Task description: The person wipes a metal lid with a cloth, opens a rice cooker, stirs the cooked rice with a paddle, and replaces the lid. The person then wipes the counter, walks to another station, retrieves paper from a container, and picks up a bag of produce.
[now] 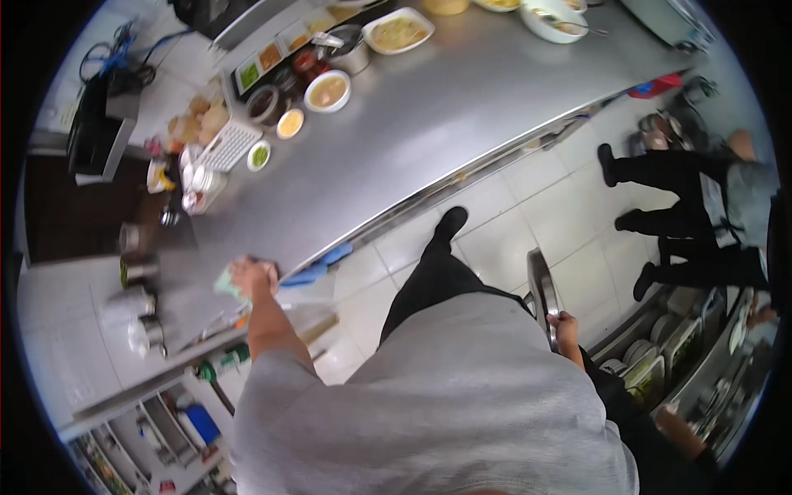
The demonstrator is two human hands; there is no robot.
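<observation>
My left hand point(250, 278) lies on a pale green and pink cloth point(227, 283) at the near edge of the steel counter point(396, 124), its fingers bent over the fabric. Down at my right side, my right hand point(565, 332) grips the rim of a shiny round metal tray or shallow pan point(540, 285). That metal piece is tilted on edge over the floor, so its inside is mostly hidden. Blue cloths point(318, 268) hang below the counter edge beside my left hand.
Along the counter's far side stand a white basket point(231, 147), small bowls point(327, 91), a steel pot point(351, 51) and a white dish of food point(398, 31). Co-workers point(738, 198) stand at right near shelves of plates point(639, 351). An open drawer point(157, 429) is at lower left.
</observation>
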